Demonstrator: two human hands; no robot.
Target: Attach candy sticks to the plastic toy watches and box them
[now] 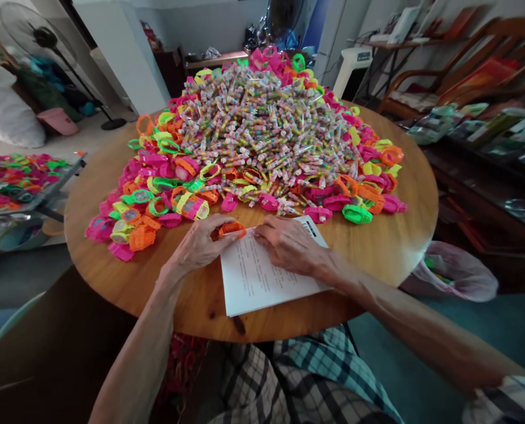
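Between the fingers and thumb of my left hand (203, 241) is an orange toy watch (232, 229), held at the top left corner of a stack of printed paper (253, 288). My right hand (289, 244) rests over the paper with its fingers bent together close to the watch. What its fingertips pinch, if anything, is too small and hidden to tell. Just beyond both hands rises a big heap of small wrapped candy rolls (266, 123). Pink, orange, green and yellow toy watches (150, 194) lie around it.
The heap stands on a round wooden table (404, 259). A plastic bag (461, 274) hangs or stands low at the right. On the left is another surface with more colourful watches (19, 179). A wooden chair (448, 70) and a standing fan (46, 38) are farther back.
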